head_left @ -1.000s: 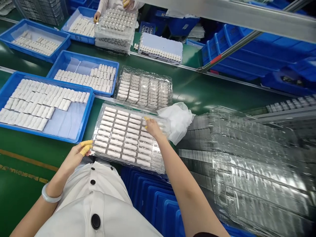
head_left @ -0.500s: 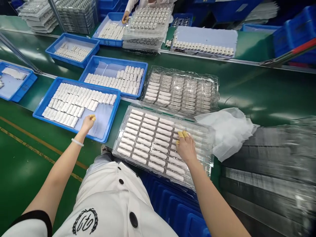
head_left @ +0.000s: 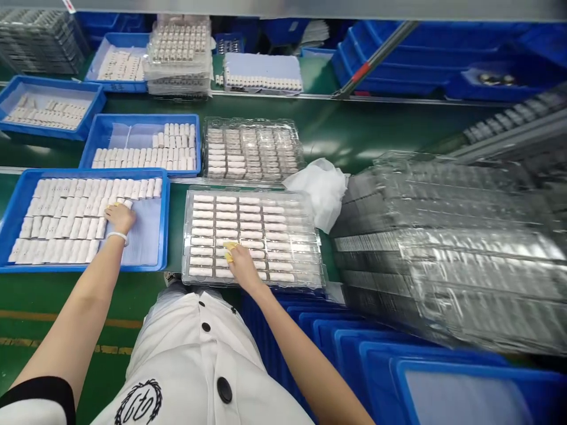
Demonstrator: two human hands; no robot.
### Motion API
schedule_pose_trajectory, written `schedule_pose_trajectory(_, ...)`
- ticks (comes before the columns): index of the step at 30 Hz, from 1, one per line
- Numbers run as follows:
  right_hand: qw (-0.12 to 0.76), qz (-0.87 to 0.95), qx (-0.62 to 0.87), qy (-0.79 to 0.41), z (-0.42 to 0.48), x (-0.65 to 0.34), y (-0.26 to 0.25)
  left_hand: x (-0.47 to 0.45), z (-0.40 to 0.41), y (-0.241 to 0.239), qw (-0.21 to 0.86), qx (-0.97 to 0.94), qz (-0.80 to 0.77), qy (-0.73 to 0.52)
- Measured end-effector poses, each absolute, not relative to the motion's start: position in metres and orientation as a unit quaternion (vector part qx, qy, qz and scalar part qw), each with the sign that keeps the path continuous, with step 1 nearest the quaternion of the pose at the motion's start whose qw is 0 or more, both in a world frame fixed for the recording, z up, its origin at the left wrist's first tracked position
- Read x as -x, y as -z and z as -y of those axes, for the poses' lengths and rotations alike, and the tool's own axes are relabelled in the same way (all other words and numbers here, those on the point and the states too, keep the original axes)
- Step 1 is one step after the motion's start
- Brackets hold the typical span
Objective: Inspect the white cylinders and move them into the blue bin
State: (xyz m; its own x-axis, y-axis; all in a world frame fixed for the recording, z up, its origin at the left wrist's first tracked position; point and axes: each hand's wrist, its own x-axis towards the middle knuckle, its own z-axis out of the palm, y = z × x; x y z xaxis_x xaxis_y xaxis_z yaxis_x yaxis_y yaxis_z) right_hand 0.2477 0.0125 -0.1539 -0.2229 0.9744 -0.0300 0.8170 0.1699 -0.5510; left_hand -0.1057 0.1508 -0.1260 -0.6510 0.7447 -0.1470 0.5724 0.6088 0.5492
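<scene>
My left hand reaches into the near blue bin and rests its closed fingers on the white plastic parts lying there in rows; what it grips is hidden. My right hand, with yellow finger cots, presses on the near edge of a clear blister tray in front of me. That tray is filled with rows of white parts. The fingers are bent down on the tray's parts.
A second blue bin of white parts and another filled clear tray lie behind. A white cloth sits beside a tall stack of empty clear trays on the right. Empty blue bins are stacked below. More bins stand across the green belt.
My left hand went from the tray's left corner into the blue bin of white parts. My right hand slid from the tray's far right to its near middle. The view swung.
</scene>
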Motion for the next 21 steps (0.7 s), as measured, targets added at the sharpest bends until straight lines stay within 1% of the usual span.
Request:
schedule_pose_trajectory(3,0.199,0.733,0.588,-0.278,-0.003,-0.229,0.145,0.102,-0.151,0.121,0.207,-0.36,-0.873,-0.255)
schedule_pose_trajectory(6,0.233,0.711,0.577,-0.328,0.0,-0.217,0.137,0.101,-0.15,0.113,0.252,-0.337,-0.866,-0.272)
schedule_pose_trajectory(8,0.257,0.69,0.568,-0.367,0.0,-0.21,0.131,0.099,-0.147,0.105,0.303,-0.321,-0.852,-0.283)
schedule_pose_trajectory(10,0.282,0.663,0.558,-0.413,-0.001,-0.204,0.125,0.093,-0.137,0.097,0.376,-0.313,-0.82,-0.296)
schedule_pose_trajectory(14,0.326,0.587,0.536,-0.511,-0.005,-0.186,0.111,0.063,-0.092,0.075,0.557,-0.315,-0.7,-0.316)
schedule_pose_trajectory(16,0.345,0.551,0.529,-0.546,-0.007,-0.175,0.099,0.042,-0.062,0.062,0.627,-0.319,-0.64,-0.31)
schedule_pose_trajectory(17,0.355,0.535,0.522,-0.562,-0.008,-0.17,0.092,0.031,-0.047,0.056,0.665,-0.32,-0.6,-0.309)
schedule_pose_trajectory(18,0.364,0.516,0.509,-0.585,-0.008,-0.166,0.084,0.021,-0.034,0.05,0.721,-0.316,-0.528,-0.319)
schedule_pose_trajectory(19,0.372,0.494,0.489,-0.615,-0.008,-0.164,0.075,0.012,-0.022,0.045,0.749,-0.321,-0.481,-0.323)
schedule_pose_trajectory(21,0.383,0.446,0.445,-0.676,-0.006,-0.162,0.058,-0.003,-0.004,0.036,0.749,-0.357,-0.449,-0.33)
